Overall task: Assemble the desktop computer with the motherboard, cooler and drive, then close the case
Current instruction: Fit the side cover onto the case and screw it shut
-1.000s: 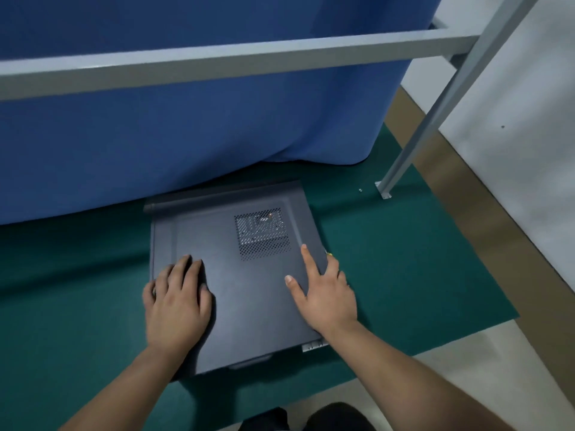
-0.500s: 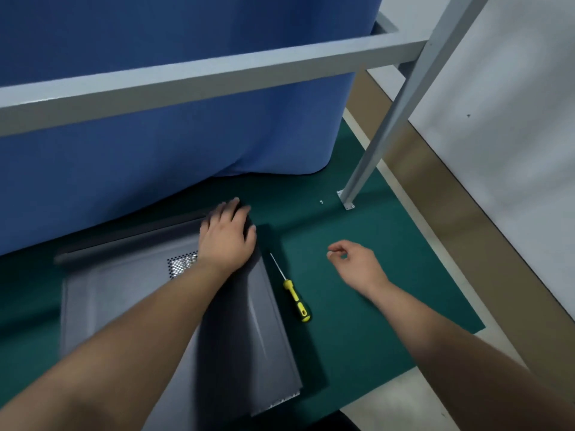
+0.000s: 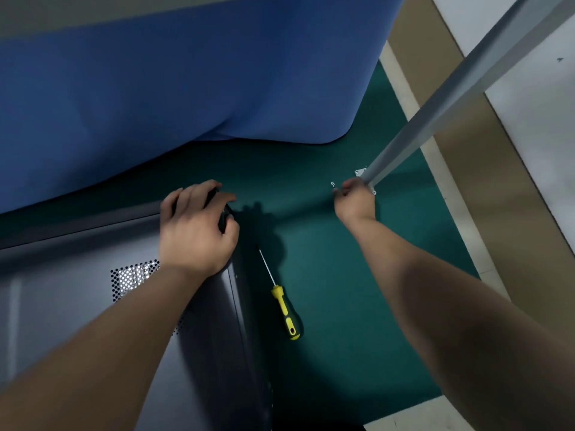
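nearest, the closed case [image 3: 93, 321] lies flat on the green counter [image 3: 342, 306], side panel up, vent grille [image 3: 133, 279] showing. judged heavy and rigid, smooth painted steel, likely slippery; best held at edges and corners, not the thin panel face. it is the only container here; through the grille something pale shows, too dim to name.

just right of the case, a yellow-handled screwdriver [image 3: 284, 309] lies on the counter, untouched.

left hand [image 3: 196, 228] rests on the far right corner of the case, fingers curled over the edge, gripping it.

farther right, the right hand [image 3: 354, 199] reaches toward a tiny screw [image 3: 333, 183] near the foot of the metal frame post [image 3: 435, 119]; fingers curled, but whether they pinch anything cannot be told.

beyond, a blue curtain [image 3: 186, 88] hangs down to the counter.
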`<state>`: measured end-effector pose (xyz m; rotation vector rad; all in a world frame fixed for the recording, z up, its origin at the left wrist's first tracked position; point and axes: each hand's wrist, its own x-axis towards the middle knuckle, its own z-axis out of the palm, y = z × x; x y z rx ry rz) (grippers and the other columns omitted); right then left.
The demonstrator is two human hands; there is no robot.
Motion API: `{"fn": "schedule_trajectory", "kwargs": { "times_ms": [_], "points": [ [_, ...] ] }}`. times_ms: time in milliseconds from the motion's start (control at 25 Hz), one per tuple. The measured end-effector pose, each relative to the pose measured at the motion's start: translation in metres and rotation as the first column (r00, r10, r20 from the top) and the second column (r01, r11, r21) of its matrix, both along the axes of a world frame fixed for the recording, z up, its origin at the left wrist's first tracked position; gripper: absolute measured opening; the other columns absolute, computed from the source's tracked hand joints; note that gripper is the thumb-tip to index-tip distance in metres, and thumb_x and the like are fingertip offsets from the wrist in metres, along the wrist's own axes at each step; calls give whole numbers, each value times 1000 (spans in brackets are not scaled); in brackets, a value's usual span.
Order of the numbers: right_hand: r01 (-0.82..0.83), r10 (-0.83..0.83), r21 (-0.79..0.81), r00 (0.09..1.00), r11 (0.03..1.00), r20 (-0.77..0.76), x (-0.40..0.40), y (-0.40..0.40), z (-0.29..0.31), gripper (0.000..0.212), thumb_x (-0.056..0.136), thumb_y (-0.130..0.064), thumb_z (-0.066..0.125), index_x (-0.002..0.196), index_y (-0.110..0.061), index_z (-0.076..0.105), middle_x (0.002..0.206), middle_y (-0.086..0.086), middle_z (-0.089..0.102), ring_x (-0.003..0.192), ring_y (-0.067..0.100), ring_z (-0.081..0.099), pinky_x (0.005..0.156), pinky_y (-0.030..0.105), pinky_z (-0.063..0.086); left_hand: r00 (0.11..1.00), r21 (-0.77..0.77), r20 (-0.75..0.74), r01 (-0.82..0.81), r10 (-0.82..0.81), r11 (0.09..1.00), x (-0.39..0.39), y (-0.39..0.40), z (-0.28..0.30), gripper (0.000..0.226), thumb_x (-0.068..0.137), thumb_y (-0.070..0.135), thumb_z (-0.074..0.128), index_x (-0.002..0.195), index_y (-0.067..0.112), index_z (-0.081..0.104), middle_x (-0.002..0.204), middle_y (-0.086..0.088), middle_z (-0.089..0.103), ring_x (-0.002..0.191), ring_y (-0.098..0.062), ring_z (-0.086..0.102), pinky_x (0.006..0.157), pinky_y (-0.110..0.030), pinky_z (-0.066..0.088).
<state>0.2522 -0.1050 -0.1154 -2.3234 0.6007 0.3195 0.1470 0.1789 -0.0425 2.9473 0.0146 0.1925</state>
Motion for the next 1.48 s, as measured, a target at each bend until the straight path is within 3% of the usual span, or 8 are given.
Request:
{"fn": "schedule_trajectory", "kwargs": {
  "times_ms": [240,600,800,920,1040,1240,1360,1480],
  "points": [
    [142,-144,26,988,989,64,6,14,-20,23,94,-33,64,108,-16,58,105,6,66,94,27,62,84,34,51,1000,17,-4,-6,7,1000,-1,-3,4,34,86,35,53,115,28,70,136,2,57,128,-24,51,117,-42,24],
    [122,-114,-90,989,988,96,-4,17,-26,15,97,-16,51,103,-11,64,114,12,63,100,35,61,84,35,48,1000,13,17,0,0,1000,1,-3,0,33,85,35,52,112,29,70,135,2,57,127,-24,51,118,-42,23],
    [210,-217,270,976,940,-3,-52,29,0,10,93,-14,60,93,-16,69,86,1,73,85,23,68,79,33,54,1000,-34,-18,-6,5,999,2,-2,-1,36,85,41,51,113,29,71,135,3,58,126,-21,50,117,-41,24],
    [280,-282,581,955,764,-89,-85,48,36,13,89,-2,65,86,-14,70,77,3,73,74,18,67,78,31,59,998,-86,-66,0,-6,996,2,-2,5,38,88,48,53,119,32,69,142,4,54,134,-20,46,119,-42,21],
    [250,-269,735,959,630,-95,-117,74,79,14,89,3,66,90,-9,73,80,7,73,71,14,66,71,22,58,992,-249,-110,39,-68,968,-6,-4,20,39,92,49,61,127,34,66,149,10,51,148,-17,30,124,-43,11],
    [245,-205,901,962,357,-180,-170,112,120,8,93,0,67,97,-4,73,77,7,72,68,12,64,64,20,55,988,-822,-93,-7,-123,569,-75,-21,37,21,96,29,68,114,21,74,108,15,72,115,-14,62,104,-43,48],
    [263,-180,916,960,303,-216,-195,121,129,8,93,-2,68,98,-5,73,79,6,71,67,10,62,62,19,53,988,-940,-136,-105,-74,325,-106,-18,41,16,96,16,70,112,14,75,103,7,77,100,-8,71,96,-32,56],
    [297,-125,887,955,354,-270,-209,125,136,9,91,-1,70,94,-7,77,75,4,70,63,9,61,59,18,51,979,-957,-191,-169,-75,235,-121,-5,44,13,93,15,74,106,15,77,98,3,78,97,-11,74,93,-30,58]
  ]
}}
